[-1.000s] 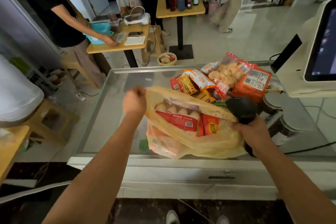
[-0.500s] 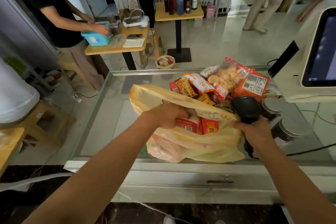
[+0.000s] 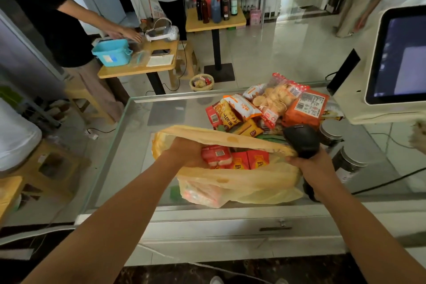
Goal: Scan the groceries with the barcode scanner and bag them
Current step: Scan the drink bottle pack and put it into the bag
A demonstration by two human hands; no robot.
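A translucent yellow plastic bag (image 3: 242,182) lies slumped on the glass counter (image 3: 161,122), mouth open toward me. Inside it are a red packet (image 3: 216,157) with a barcode label and two red-orange boxes (image 3: 258,159) side by side. My left hand (image 3: 186,150) is in the mouth, fingers hidden. My right hand (image 3: 309,166) grips the black barcode scanner (image 3: 302,140) at the bag's right edge. Behind the bag is a heap of snack packets (image 3: 276,104), with two dark tins (image 3: 330,131) to its right.

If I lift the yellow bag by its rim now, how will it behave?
Probably floppy: the yellow bag sags and wrinkles round the packets inside. Likely bottom-heavy, with several packets in it. Its mouth may collapse, as the right hand, gripping the barcode scanner, seems to pinch only one edge.
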